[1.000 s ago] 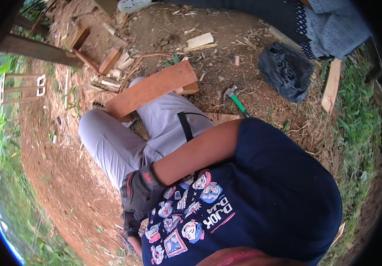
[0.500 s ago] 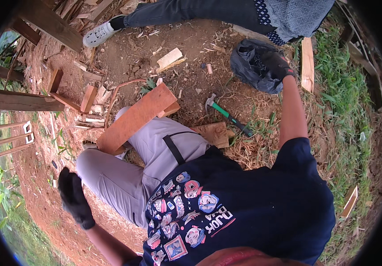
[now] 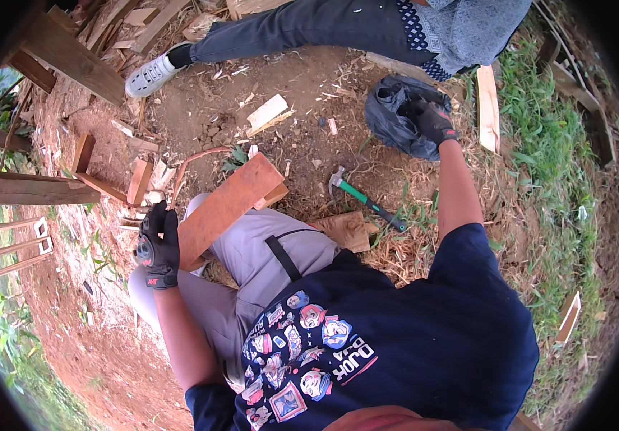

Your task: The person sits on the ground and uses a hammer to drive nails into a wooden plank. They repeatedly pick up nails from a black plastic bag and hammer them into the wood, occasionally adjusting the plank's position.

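Reddish-brown plank (image 3: 234, 202) lies aslant over your grey-trousered leg (image 3: 255, 243), long, flat, smooth-faced; a smaller wood block (image 3: 274, 195) peeks from under its far end, and whether they're joined can't be told; your gloved left hand (image 3: 158, 248) is up by the near end, fingers partly bent, grip unclear; the claw hammer (image 3: 356, 192), green-and-black handled, lies unheld on crumbly soil (image 3: 298, 75), so no hammering is under way; further out, your right hand (image 3: 436, 123) dips into the crinkled black plastic bag (image 3: 392, 122), fingertips hidden, no telling what they clutch; beyond stretches a co-worker's leg (image 3: 302, 32).
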Available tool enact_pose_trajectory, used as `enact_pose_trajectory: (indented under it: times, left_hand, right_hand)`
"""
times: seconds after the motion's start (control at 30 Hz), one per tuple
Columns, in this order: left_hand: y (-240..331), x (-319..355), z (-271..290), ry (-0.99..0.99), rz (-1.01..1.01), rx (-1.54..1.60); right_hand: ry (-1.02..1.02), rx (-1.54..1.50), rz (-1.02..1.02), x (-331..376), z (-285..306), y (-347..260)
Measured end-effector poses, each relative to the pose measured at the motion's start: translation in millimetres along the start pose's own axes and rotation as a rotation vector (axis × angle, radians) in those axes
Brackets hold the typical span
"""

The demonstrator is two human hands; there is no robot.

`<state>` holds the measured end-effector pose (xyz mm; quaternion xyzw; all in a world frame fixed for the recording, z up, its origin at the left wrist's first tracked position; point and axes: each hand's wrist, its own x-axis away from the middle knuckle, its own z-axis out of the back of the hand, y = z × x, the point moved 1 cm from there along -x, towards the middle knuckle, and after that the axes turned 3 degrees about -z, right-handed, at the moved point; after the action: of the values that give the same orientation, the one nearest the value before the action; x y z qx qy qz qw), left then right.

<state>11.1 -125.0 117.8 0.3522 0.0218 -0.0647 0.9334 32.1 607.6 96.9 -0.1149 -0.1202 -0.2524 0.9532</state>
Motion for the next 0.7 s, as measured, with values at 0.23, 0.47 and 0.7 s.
enact_pose_trajectory:
  times: [0.23, 0.47, 0.7]
  left_hand:
    - [-8.1, -1.1, -0.9, -0.031, -0.034, -0.022]
    - [-11.0, 0.5, -9.2, -0.077, -0.048, -0.061]
    - [-22.4, 4.7, -3.9, -0.086, -0.065, -0.115]
  right_hand:
    - [0.048, 0.021, -0.040, 27.4, 10.1, -46.7]
    - [0.172, -0.065, -0.097, 35.8, 6.1, -43.0]
    - [0.284, -0.092, 0.002, 26.5, -0.6, -41.4]
